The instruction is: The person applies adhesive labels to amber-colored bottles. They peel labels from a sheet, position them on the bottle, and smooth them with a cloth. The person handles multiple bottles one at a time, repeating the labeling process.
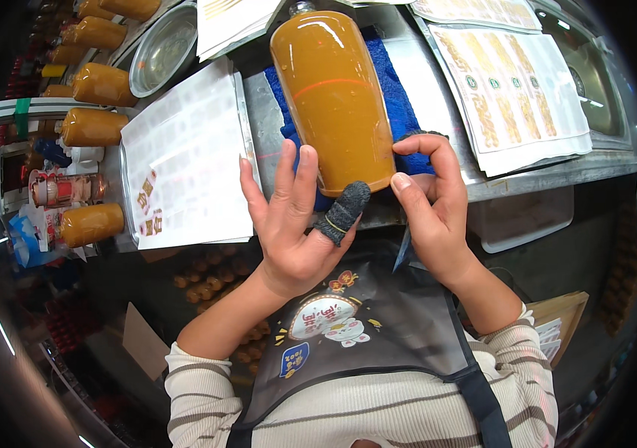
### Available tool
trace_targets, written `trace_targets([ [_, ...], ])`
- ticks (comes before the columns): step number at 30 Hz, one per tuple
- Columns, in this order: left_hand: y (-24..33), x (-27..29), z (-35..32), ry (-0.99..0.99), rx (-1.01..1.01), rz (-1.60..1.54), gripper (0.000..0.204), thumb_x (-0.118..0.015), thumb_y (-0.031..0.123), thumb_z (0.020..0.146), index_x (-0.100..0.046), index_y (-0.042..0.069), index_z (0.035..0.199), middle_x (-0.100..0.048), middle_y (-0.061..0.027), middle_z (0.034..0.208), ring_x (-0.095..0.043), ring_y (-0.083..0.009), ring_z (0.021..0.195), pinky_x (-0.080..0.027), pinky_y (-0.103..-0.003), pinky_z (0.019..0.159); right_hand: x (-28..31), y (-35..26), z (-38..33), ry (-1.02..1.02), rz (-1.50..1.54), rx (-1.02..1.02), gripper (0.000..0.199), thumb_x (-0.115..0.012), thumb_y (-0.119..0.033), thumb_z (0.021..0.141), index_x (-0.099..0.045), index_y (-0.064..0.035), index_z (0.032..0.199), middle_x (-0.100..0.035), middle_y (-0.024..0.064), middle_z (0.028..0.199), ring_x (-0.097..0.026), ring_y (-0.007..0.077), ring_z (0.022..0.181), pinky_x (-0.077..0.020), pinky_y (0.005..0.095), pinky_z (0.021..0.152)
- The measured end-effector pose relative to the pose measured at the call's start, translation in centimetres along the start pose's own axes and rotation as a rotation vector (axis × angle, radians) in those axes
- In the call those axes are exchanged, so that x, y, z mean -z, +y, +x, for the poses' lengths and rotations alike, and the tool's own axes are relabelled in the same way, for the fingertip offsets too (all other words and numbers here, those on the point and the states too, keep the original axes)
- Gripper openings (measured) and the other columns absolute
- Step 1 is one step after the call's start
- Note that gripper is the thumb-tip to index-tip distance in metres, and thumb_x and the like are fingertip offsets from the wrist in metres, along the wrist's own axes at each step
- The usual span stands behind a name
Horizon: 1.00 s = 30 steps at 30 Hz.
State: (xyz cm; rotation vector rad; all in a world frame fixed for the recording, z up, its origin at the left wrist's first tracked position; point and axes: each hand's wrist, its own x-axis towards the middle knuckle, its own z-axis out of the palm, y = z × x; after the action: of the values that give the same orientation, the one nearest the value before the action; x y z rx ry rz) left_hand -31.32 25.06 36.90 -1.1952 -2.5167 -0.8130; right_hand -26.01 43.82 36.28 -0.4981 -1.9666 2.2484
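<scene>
A large bottle [333, 97] of amber-brown liquid lies on a folded blue cloth [397, 82], its neck pointing away from me. My left hand [292, 231] is open at the bottle's lower left, fingers spread upward. A dark knitted finger cover with a thin band sits on its thumb [347, 209], which overlaps the bottle's base. On the right, my right hand [438, 205] has curled fingers against the side and lower corner of the bottle. Its thumb and index fingertip stay apart there. Dark fabric shows behind that index finger; the remaining fingers are mostly hidden.
A white sheet [191, 149] with a few red-gold stickers lies left. Gold sticker sheets [509, 89] are stacked right. A metal bowl [165, 48] and several amber bottles [94, 127] line the far left. A metal basin [587, 75] stands right, a clear plastic tub [527, 220] below the table edge.
</scene>
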Motion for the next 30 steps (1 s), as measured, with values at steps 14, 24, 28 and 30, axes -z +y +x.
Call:
trace_targets([
  [14, -0.1, 0.6, 0.1, -0.051, -0.026, 0.045, 0.023, -0.082, 0.01, 0.069, -0.073, 0.003, 0.089, -0.043, -0.0347, 0.148, -0.044, -0.0537, 0.135, -0.012, -0.076, 0.109, -0.4, 0.7, 0.1, -0.002, 0.004, 0.056, 0.03, -0.066, -0.003, 0.091, -0.054, -0.002, 0.118, -0.047, 0.0076, 0.106, -0.042, 0.0034, 0.056, -0.0332, 0.02, 0.049],
  [24, -0.2, 0.3, 0.8, -0.032, -0.102, 0.139, 0.019, -0.081, 0.012, 0.068, -0.071, 0.008, 0.083, -0.045, -0.0333, 0.147, -0.047, -0.0543, 0.133, -0.015, -0.076, 0.108, -0.4, 0.3, 0.3, -0.048, -0.194, 0.153, 0.028, -0.06, -0.002, 0.096, -0.05, 0.0011, 0.122, -0.052, 0.0029, 0.111, -0.04, -0.0018, 0.058, -0.0334, 0.0165, 0.052],
  [28, 0.4, 1.0, 1.9, -0.096, -0.097, 0.19, 0.018, -0.081, 0.015, 0.07, -0.071, 0.01, 0.084, -0.048, -0.0311, 0.146, -0.048, -0.0538, 0.131, -0.018, -0.075, 0.108, -0.7, 0.9, 0.1, -0.022, -0.036, 0.077, 0.026, -0.06, -0.001, 0.093, -0.055, -0.0006, 0.119, -0.052, 0.0084, 0.11, -0.049, 0.0072, 0.063, -0.0412, 0.0218, 0.058],
  [30, 0.8, 2.0, 2.7, -0.18, -0.108, 0.231, 0.027, -0.083, 0.009, 0.068, -0.075, 0.011, 0.094, -0.048, -0.0319, 0.145, -0.05, -0.0528, 0.13, -0.021, -0.073, 0.107, -0.5, 0.5, 0.0, -0.04, 0.014, 0.004, 0.026, -0.057, 0.0, 0.094, -0.054, 0.0004, 0.12, -0.052, 0.0081, 0.111, -0.051, 0.0068, 0.065, -0.0427, 0.021, 0.06],
])
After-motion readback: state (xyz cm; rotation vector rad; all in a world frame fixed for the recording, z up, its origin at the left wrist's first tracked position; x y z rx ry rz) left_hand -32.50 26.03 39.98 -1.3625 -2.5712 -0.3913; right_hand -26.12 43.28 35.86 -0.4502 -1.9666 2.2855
